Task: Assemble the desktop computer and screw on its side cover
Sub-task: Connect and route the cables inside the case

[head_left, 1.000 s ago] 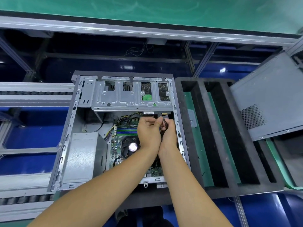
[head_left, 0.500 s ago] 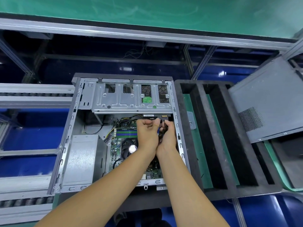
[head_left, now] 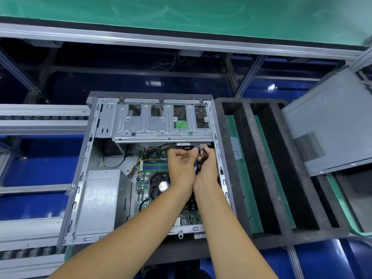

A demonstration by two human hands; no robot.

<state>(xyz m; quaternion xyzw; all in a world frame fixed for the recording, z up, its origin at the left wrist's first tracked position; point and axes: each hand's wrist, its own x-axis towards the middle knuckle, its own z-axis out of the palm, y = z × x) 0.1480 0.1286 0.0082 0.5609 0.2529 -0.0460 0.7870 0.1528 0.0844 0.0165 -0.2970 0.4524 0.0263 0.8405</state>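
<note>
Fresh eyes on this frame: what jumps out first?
The open computer case lying flat at centre, its motherboard exposed. Both hands are inside near the far right corner: the right hand grips a black cable bundle just below the drive cage, the left hand pressed beside it. The grey side cover leans off to the right, not yet fitted.

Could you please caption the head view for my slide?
Both bare hands, left hand and right hand, handle a dark cable bundle inside the open grey metal computer case.
</note>
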